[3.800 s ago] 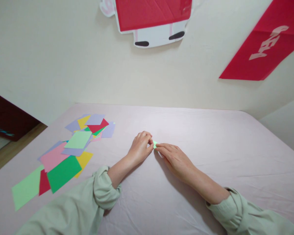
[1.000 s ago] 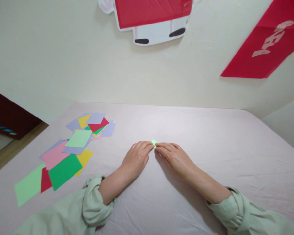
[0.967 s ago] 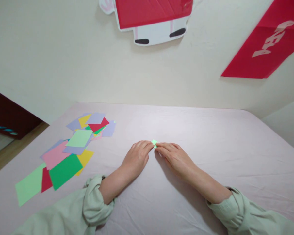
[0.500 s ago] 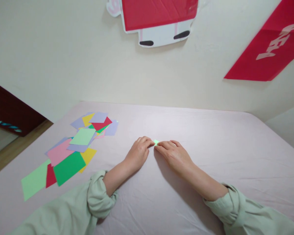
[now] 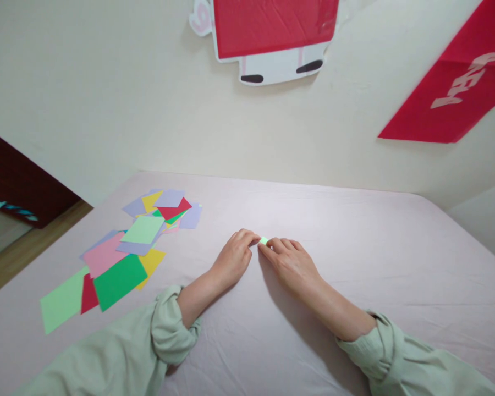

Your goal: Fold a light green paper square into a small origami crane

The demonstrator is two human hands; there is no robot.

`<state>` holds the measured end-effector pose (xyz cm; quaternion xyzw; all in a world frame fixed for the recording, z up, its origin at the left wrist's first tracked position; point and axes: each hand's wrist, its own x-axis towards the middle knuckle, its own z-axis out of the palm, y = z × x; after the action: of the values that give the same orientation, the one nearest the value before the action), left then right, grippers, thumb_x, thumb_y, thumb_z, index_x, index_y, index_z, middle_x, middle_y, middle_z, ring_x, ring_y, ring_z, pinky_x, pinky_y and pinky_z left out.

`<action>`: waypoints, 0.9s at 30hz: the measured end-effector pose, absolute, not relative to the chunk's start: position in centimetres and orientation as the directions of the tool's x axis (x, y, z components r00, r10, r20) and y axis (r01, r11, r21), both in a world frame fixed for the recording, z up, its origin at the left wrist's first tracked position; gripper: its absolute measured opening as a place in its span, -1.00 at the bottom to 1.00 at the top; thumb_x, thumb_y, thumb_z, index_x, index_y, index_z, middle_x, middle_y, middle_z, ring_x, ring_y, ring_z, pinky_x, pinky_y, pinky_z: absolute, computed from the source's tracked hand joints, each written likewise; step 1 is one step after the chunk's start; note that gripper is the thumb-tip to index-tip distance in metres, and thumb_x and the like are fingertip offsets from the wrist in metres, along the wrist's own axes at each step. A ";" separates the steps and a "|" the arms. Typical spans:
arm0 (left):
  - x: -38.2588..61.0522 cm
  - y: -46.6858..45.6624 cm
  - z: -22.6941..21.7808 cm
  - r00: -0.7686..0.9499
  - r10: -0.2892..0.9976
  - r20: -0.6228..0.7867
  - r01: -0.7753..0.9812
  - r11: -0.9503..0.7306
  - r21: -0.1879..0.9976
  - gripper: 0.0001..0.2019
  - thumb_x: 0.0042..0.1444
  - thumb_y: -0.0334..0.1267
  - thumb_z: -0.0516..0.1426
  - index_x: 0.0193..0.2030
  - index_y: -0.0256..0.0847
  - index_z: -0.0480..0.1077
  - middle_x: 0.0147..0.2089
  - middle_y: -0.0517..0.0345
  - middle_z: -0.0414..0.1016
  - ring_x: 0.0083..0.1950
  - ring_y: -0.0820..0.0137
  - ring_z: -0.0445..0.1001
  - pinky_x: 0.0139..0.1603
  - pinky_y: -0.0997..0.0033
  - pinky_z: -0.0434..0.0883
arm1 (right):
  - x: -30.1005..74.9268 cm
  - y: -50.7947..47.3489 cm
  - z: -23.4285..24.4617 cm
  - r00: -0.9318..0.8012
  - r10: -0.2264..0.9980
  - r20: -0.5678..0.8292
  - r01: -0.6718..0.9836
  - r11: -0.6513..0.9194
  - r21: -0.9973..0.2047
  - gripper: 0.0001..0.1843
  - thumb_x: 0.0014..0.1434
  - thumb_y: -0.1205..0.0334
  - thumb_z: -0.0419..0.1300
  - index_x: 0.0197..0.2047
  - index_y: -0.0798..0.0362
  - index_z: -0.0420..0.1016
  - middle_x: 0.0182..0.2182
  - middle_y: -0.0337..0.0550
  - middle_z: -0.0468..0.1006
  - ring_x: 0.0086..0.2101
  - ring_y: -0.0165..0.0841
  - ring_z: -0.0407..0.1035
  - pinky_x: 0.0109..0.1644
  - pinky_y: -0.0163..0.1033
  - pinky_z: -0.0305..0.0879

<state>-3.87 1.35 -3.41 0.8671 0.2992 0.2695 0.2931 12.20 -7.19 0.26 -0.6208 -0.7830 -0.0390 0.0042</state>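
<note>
A tiny folded piece of light green paper point(image 5: 264, 240) lies on the pale pink sheet point(image 5: 355, 264), mostly hidden by fingertips. My left hand point(image 5: 234, 257) rests on the sheet with its fingers curled and pressed on the paper's left side. My right hand point(image 5: 289, 263) lies beside it, fingertips pinched on the paper's right side. Both forearms stretch out from rolled light green sleeves.
A scattered pile of coloured paper squares point(image 5: 124, 250) in green, pink, lilac, yellow and red lies to the left. A red banner point(image 5: 449, 93) and a red and white paper cutout point(image 5: 272, 38) hang on the cream wall. Wooden floor point(image 5: 28, 247) shows at left.
The head camera has shifted a little, so everything sits slightly right of before. Both hands stay on the small green paper, the left hand lying flatter than 3.8 s ago.
</note>
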 end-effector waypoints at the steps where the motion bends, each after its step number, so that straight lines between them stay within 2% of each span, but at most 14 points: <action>1: -3.9 1.3 -3.4 0.682 0.668 0.296 0.354 -0.657 0.666 -0.52 -0.05 -0.66 -0.09 -0.05 -0.22 0.39 -0.06 0.06 0.42 0.05 0.35 0.36 0.16 0.25 0.34 | 12.3 -7.4 0.3 -0.228 0.972 0.048 0.973 0.227 0.031 -0.70 0.31 0.35 0.06 0.09 0.01 0.40 -0.08 -0.05 0.51 -0.08 -0.21 0.39 0.01 -0.08 0.26; 7: -4.0 0.9 -3.0 0.724 0.629 0.283 0.376 -0.704 0.602 -0.45 -0.05 -0.66 -0.05 0.00 -0.10 0.45 -0.01 0.10 0.38 0.07 0.32 0.33 0.17 0.20 0.33 | 13.0 -7.9 0.3 -0.234 0.971 0.053 0.962 0.239 -0.134 -0.65 0.31 0.41 0.03 0.13 0.05 0.42 0.01 0.01 0.52 0.02 -0.22 0.39 0.11 -0.04 0.22; 15: -4.0 0.8 -3.0 0.727 0.629 0.275 0.401 -0.714 0.574 -0.46 -0.03 -0.64 -0.04 0.00 -0.10 0.46 0.01 0.10 0.38 0.07 0.31 0.32 0.17 0.20 0.34 | 13.7 -8.0 0.1 -0.238 0.969 0.069 0.929 0.248 -0.276 -0.69 0.30 0.45 0.02 -0.05 0.03 0.52 0.06 -0.01 0.51 0.04 -0.27 0.39 0.20 0.02 0.14; 23: -4.1 0.8 -3.2 0.732 0.626 0.270 0.401 -0.716 0.571 -0.48 -0.02 -0.63 -0.03 0.01 -0.11 0.45 0.03 0.09 0.37 0.07 0.31 0.32 0.17 0.20 0.33 | 14.1 -8.3 -0.2 -0.264 0.957 0.118 0.885 0.289 -0.366 -0.73 0.25 0.49 0.02 -0.13 0.06 0.49 0.05 -0.01 0.50 0.05 -0.23 0.37 0.14 -0.04 0.23; 27: -4.1 0.8 -3.2 0.733 0.624 0.271 0.403 -0.720 0.566 -0.48 -0.01 -0.63 -0.03 0.01 -0.10 0.45 0.02 0.10 0.37 0.07 0.31 0.32 0.16 0.20 0.33 | 14.7 -8.2 -0.4 -0.245 0.957 0.154 0.832 0.289 -0.474 -0.70 0.23 0.50 -0.02 -0.09 0.05 0.44 -0.09 -0.06 0.57 -0.09 -0.30 0.44 0.04 -0.14 0.31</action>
<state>-4.11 0.83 -3.23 0.8988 0.2855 0.2278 0.2423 14.71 -8.24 -0.39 -0.5773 -0.7748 0.1490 0.2103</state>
